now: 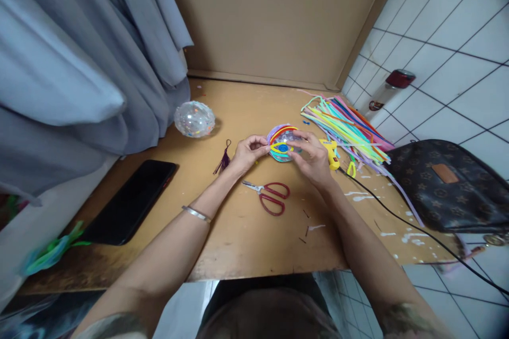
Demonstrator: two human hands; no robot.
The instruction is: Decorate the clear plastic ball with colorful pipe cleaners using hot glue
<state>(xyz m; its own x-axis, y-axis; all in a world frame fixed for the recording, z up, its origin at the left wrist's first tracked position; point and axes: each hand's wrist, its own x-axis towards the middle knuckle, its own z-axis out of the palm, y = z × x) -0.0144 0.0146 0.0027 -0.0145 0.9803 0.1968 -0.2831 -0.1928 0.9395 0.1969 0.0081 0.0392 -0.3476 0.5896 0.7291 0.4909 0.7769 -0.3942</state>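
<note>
Held strip-covered ball (281, 131) over surface (246, 243) | clamped left edge with left hand (251, 151), right side with right hand (312, 153), probably to steady yellow loop (275, 148) | had scissors (261, 189) near, glue gun (331, 155) beside right hand, likely for easy reach

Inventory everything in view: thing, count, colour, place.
table: one, tan, centre
decorated ball: one, multicoloured, table's middle
plain ball: one, clear, back left
scissors: one, red-handled, table's front
tassel: one, purple, left of centre
glue gun: one, yellow, right of centre
cable: one, black, right
pipe cleaners: many, multicoloured, back right
phone: one, black, table's left
bag: one, brown, table's right
container: one, clear, red-topped, back right
scraps: several, dark, table's front
tuft: one, green, front left
curtain: one, grey, left
panel: one, brown, back
tiles: many, white, right
bracelet: one, silver, left arm
left hand: one, bare, on decorated ball
right hand: one, bare, on decorated ball
</note>
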